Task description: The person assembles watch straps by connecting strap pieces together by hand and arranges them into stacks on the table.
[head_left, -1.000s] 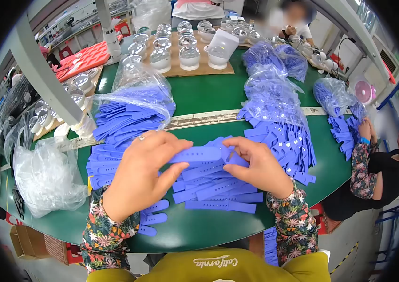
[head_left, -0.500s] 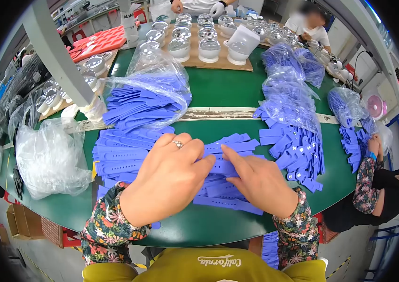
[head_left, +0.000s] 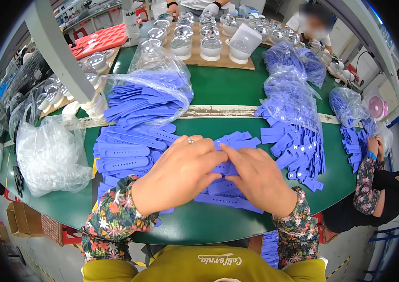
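My left hand (head_left: 180, 170), with a ring on one finger, has its fingers closed on a blue strap (head_left: 223, 168) in front of me. My right hand (head_left: 261, 179) grips the same strap from the other side, thumb and index finger bent around it. Most of that strap is hidden by my fingers. Beneath my hands lies a pile of loose blue straps (head_left: 230, 202). Left of my left hand, more perforated straps (head_left: 124, 152) are stacked in rough rows. To the right, shorter blue strap pieces (head_left: 298, 152) with small metal-looking studs spill from a clear bag.
An open plastic bag of straps (head_left: 150, 96) lies ahead on the green table (head_left: 223, 94). A crumpled clear bag (head_left: 49, 157) sits at left. Clear-domed white units (head_left: 211, 47) stand in rows on cardboard at the back. A co-worker (head_left: 383, 188) handles straps at right.
My left hand has moved right, closer to my right hand, uncovering more of the left stack. My right hand stays almost in place.
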{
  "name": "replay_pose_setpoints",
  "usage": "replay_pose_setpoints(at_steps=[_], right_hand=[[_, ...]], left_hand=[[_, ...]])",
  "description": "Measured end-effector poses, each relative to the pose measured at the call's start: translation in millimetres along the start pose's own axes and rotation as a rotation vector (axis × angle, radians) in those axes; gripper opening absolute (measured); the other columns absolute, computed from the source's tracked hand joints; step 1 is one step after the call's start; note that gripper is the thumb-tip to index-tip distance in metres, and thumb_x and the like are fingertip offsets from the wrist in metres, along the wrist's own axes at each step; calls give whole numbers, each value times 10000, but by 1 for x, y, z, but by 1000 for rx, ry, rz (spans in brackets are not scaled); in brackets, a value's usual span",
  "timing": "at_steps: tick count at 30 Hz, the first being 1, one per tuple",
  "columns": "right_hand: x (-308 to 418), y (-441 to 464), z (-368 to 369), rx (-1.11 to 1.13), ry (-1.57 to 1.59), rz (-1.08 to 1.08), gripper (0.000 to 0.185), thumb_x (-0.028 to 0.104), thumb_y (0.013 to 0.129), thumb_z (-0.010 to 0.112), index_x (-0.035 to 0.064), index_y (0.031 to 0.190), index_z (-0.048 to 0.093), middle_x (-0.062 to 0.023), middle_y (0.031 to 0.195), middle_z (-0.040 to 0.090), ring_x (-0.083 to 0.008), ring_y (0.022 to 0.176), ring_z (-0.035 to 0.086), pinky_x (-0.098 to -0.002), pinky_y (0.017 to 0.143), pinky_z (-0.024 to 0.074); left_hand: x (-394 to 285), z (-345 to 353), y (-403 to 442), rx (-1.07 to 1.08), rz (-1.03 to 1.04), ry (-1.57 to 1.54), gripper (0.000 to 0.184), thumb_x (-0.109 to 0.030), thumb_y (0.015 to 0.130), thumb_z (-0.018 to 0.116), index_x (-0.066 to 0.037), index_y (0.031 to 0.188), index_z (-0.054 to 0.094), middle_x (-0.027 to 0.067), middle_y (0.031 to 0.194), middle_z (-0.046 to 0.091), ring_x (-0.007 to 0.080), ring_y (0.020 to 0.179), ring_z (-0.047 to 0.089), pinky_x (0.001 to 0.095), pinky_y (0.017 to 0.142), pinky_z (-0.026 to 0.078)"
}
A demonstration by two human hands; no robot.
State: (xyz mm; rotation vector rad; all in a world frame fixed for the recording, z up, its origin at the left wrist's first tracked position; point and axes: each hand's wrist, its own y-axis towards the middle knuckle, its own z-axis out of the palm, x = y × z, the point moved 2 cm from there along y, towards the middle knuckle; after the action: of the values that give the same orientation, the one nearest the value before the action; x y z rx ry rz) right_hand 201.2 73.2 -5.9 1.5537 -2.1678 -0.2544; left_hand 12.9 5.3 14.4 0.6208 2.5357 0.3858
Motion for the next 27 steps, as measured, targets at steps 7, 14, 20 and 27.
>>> replay_pose_setpoints(at_steps=[7,14,20,27], right_hand=[[-8,-1,-6,-23,29,50,784,50,733,785,25,1440,447,-95,1127,678,-297,947,640,-410,829,495],[-7,0,-7,-25,39,18,802,29,733,778,33,1455,430,-84,1158,684,-280,956,650,-402,821,486],[-8,0,-8,-24,42,1,805,25,736,774,37,1461,426,-85,1158,684,-274,952,652,-389,811,486],[-7,3,-7,-90,5,-40,677,48,760,762,40,1390,515,-78,1127,686,-268,933,651,-411,877,449]], left_hand=[[20,1,2,-58,-37,-217,346,-138,789,781,-30,1097,667,132,956,639,344,893,597,429,791,480],[25,1,4,16,-96,-317,311,-127,812,761,-23,1094,682,131,891,636,330,854,598,413,764,477],[30,5,2,27,-136,-396,303,-110,829,741,-21,1112,681,135,890,638,316,830,604,394,749,480],[30,8,2,106,-356,-629,274,-70,870,714,6,1129,669,92,1011,695,152,913,629,302,822,500]])
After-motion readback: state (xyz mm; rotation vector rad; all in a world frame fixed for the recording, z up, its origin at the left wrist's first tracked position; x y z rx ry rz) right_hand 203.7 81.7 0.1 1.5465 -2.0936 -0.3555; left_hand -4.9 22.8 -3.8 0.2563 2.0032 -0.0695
